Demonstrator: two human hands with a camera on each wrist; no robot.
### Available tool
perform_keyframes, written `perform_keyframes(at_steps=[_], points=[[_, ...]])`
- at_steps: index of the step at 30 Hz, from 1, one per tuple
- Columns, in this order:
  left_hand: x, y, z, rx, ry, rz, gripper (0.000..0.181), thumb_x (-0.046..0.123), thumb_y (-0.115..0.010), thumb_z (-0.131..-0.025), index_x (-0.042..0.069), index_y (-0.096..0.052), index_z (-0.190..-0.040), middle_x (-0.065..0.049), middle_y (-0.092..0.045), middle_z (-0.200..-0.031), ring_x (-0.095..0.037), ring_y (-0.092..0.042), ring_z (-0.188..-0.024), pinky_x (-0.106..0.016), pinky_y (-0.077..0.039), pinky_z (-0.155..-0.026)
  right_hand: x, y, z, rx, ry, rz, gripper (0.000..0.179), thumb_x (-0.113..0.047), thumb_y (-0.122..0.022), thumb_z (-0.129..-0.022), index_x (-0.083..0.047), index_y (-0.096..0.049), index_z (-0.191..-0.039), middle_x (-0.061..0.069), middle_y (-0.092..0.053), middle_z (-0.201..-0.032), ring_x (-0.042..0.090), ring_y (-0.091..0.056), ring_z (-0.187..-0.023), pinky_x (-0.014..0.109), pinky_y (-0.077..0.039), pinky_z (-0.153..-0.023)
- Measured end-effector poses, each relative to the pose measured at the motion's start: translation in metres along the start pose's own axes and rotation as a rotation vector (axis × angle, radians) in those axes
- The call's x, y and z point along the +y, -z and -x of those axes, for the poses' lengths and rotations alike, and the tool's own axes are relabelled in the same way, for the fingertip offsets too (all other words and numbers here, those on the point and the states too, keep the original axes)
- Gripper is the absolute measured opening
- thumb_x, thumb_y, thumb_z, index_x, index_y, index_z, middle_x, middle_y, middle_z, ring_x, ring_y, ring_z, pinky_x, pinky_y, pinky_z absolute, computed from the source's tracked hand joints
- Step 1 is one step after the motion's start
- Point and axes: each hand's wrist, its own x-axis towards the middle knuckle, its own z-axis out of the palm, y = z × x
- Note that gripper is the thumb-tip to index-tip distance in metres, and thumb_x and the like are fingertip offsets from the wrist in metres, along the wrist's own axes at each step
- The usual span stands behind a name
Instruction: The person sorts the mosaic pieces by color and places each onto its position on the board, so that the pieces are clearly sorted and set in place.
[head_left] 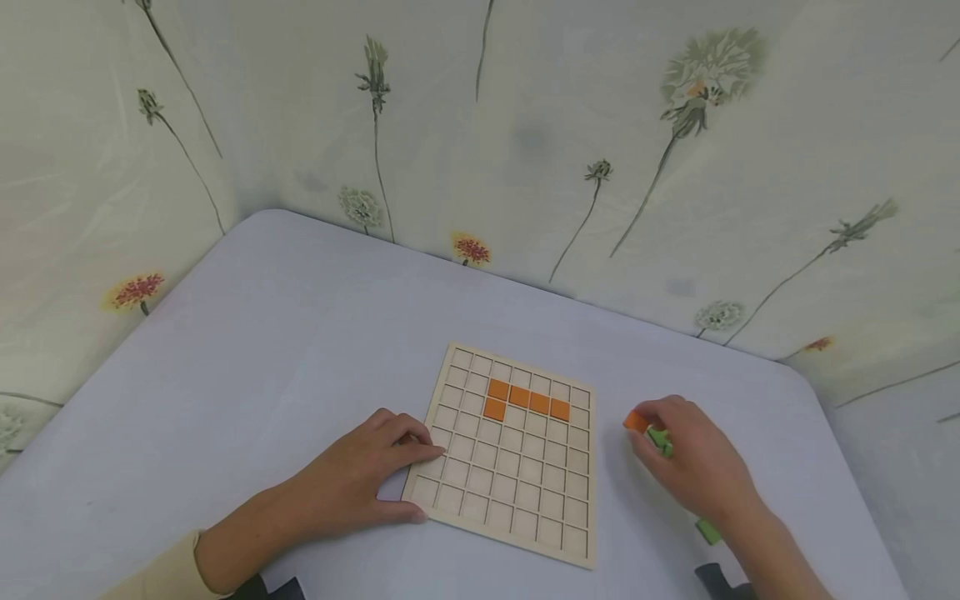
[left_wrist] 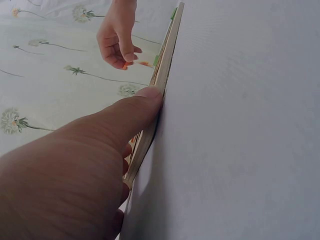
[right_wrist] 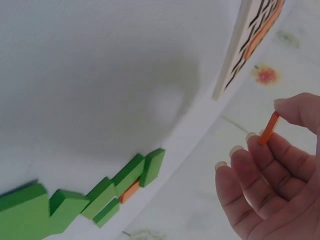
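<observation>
A pale wooden grid board (head_left: 510, 467) lies on the table. Several orange square tiles (head_left: 519, 397) sit in its upper cells, most of them in one row with another below the left end. My left hand (head_left: 363, 471) rests at the board's left side, fingertips on its edge and the thumb at the lower left corner. To the right of the board, my right hand (head_left: 693, 454) pinches an orange square tile (right_wrist: 270, 128) between thumb and forefinger. This tile is raised above the table in the right wrist view.
Green pieces (right_wrist: 127, 175) lie on the table to the right of the board, partly under my right hand and forearm. Among them is another orange tile (right_wrist: 130, 192). A wall with a dandelion pattern (head_left: 525, 142) stands behind the white-covered table (head_left: 315, 333).
</observation>
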Motion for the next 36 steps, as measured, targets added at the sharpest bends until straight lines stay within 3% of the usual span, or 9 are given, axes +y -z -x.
perform_keyframes(at_steps=[12, 26, 36], points=[[0.003, 0.002, -0.001, -0.006, 0.013, 0.006, 0.065, 0.048, -0.084, -0.087, 0.020, -0.066, -0.143, 0.012, -0.052, -0.135, -0.010, -0.045, -0.123, -0.033, -0.046, -0.104, -0.023, 0.003, 0.001, 0.064, 0.158, 0.010, 0.020, -0.019, -0.078, -0.093, -0.014, -0.070, -0.110, -0.002, -0.065, -0.104, 0.020, -0.062, -0.098, 0.044, -0.056, -0.081], [0.003, 0.002, -0.002, -0.010, 0.012, 0.008, 0.065, 0.049, -0.083, -0.087, 0.020, -0.066, -0.143, 0.013, -0.052, -0.134, -0.011, -0.045, -0.122, -0.033, -0.046, -0.104, -0.055, -0.006, -0.006, 0.061, 0.272, 0.017, 0.021, -0.023, -0.080, -0.092, -0.014, -0.071, -0.109, -0.006, -0.065, -0.103, 0.014, -0.062, -0.096, 0.036, -0.058, -0.077], [0.002, 0.002, -0.002, -0.015, 0.015, 0.005, 0.065, 0.049, -0.083, -0.087, 0.020, -0.066, -0.143, 0.014, -0.052, -0.135, -0.009, -0.044, -0.123, -0.032, -0.046, -0.104, -0.078, -0.015, -0.014, 0.018, 0.303, 0.011, 0.022, -0.030, -0.080, -0.093, -0.016, -0.072, -0.107, -0.010, -0.062, -0.100, 0.009, -0.062, -0.094, 0.032, -0.058, -0.076]])
